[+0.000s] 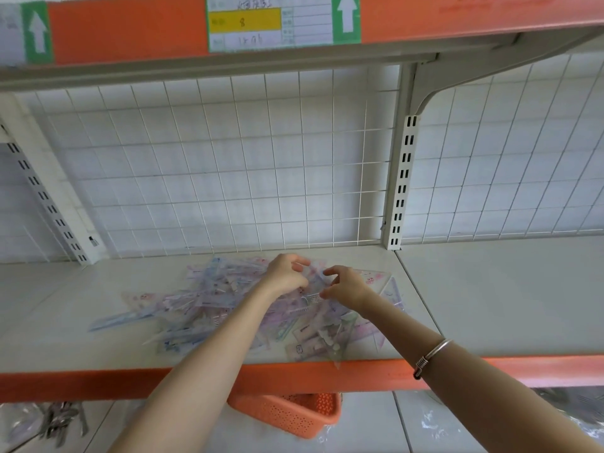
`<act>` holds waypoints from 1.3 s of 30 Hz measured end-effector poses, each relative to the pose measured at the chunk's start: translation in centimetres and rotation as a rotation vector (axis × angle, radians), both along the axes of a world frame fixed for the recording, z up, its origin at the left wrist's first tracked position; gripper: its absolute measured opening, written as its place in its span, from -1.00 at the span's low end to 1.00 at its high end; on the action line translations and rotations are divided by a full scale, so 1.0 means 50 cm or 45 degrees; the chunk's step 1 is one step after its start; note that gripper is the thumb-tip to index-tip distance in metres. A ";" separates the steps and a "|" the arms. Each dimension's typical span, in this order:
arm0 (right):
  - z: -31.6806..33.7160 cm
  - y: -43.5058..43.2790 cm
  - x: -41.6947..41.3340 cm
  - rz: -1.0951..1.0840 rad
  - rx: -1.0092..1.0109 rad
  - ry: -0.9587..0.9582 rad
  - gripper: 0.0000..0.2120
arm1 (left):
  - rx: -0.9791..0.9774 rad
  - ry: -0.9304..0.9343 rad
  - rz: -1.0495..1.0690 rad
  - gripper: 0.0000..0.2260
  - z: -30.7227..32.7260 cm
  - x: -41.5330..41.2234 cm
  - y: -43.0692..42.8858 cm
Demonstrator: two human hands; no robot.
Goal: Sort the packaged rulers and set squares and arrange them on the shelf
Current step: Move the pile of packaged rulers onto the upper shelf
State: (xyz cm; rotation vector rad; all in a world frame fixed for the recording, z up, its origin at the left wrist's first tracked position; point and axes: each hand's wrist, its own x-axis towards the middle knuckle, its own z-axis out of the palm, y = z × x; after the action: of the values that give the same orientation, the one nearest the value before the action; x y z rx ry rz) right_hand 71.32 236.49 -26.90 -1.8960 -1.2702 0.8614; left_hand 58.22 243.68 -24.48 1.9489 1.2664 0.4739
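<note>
A loose pile of clear-packaged rulers and set squares [209, 299] lies in a heap on the white shelf board [65, 322]. Both my hands are over the back right of the pile. My left hand [286, 273] has its fingers curled and pinches a clear packet [315, 281] at its upper edge. My right hand [346, 286] pinches the same packet from the right side. A triangular set square [376, 277] pokes out behind my right hand. Another set square [340, 351] hangs over the orange front edge.
A white wire grid [228, 165] backs the shelf, with a slotted upright [400, 184] at the right. The orange beam [130, 31] above carries labels. Below the shelf stand an orange perforated basket [294, 415] and some metal utensils [58, 423] at the left.
</note>
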 end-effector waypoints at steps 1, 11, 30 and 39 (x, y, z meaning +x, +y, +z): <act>0.001 0.001 0.002 0.000 0.000 0.012 -0.52 | 0.038 0.024 -0.015 -0.56 -0.001 -0.005 0.002; 0.015 -0.007 0.049 -0.121 0.156 0.223 -0.82 | 0.506 0.338 -0.193 -0.76 -0.012 -0.036 0.009; 0.027 -0.021 0.069 -0.089 0.189 0.449 -0.84 | 0.160 0.558 -0.248 -0.55 0.031 -0.050 -0.014; 0.032 -0.018 0.060 -0.052 0.204 0.530 -0.82 | 0.186 -0.090 0.022 -0.55 0.045 -0.041 -0.010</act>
State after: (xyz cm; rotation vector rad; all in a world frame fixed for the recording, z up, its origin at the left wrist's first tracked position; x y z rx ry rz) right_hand 74.31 235.59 -25.32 -1.5128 -1.0090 1.0348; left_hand 56.19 243.19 -22.25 2.0244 1.2351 0.6546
